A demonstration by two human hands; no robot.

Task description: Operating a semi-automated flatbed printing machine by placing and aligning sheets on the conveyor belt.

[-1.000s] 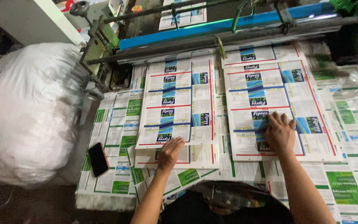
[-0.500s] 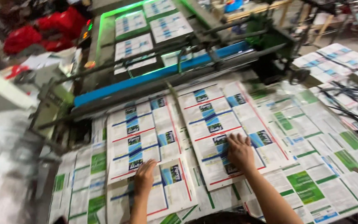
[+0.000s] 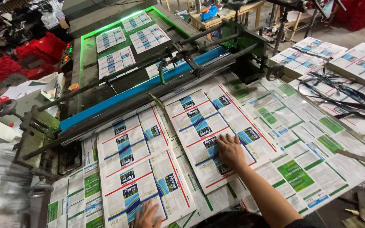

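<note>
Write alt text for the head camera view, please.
A person's two bare hands press flat on printed paper sheets: left hand on the left red-bordered sheet, right hand on the right sheet, before a blue-barred printing machine.

one view only, from a camera worn on the person's head, looking steeply down and forward across a work table point(image 3: 317, 169) covered in printed sheets. it sits close over the near edge, so the person's own arms enter from 6 o'clock: the left hand point(image 3: 148, 214) is cut by the bottom border at about 7 o'clock, the right hand point(image 3: 230, 151) lies near centre. the view is rolled, so the blue roller bar point(image 3: 148, 86) of the machine runs slantwise from 9 o'clock up toward 1 o'clock. farther off, the green-lit bed point(image 3: 87, 50) fills 11 o'clock and sheet stacks point(image 3: 360, 63) sit at 2 o'clock.
</note>
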